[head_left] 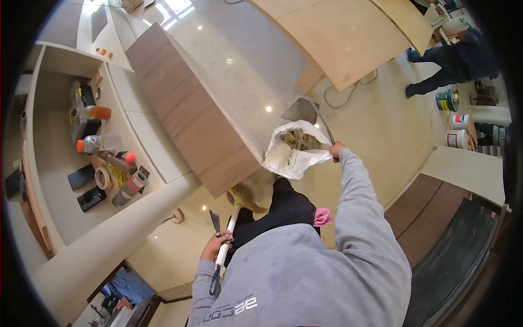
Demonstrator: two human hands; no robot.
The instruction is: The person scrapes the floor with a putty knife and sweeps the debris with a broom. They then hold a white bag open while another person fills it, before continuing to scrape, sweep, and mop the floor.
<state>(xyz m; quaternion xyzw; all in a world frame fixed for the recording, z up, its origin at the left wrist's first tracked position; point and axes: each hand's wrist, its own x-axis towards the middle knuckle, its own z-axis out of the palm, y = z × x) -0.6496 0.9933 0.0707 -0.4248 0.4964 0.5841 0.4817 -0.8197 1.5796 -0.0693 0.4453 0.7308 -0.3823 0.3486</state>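
My left hand [219, 244] is closed around the white handle of a broom [231, 224], whose tan head reaches the floor beside the wooden cabinet. A scraper [215, 220] with a dark blade sticks up from the same hand. Out in front, my right hand [337, 150] grips the rim of a white sack [294, 166]. The sack's mouth gapes, showing pale scraps and debris inside. Just beyond it is a grey dustpan [300, 110], its long thin handle running to my right hand.
A wood-grain cabinet [190, 114] stands close at front left. Bottles, tape and phones lie in an open white unit [60, 180]. A large wooden board [338, 38] is ahead, with a cable [348, 98] on the floor. A person [463, 60] stands at far right near buckets [448, 100].
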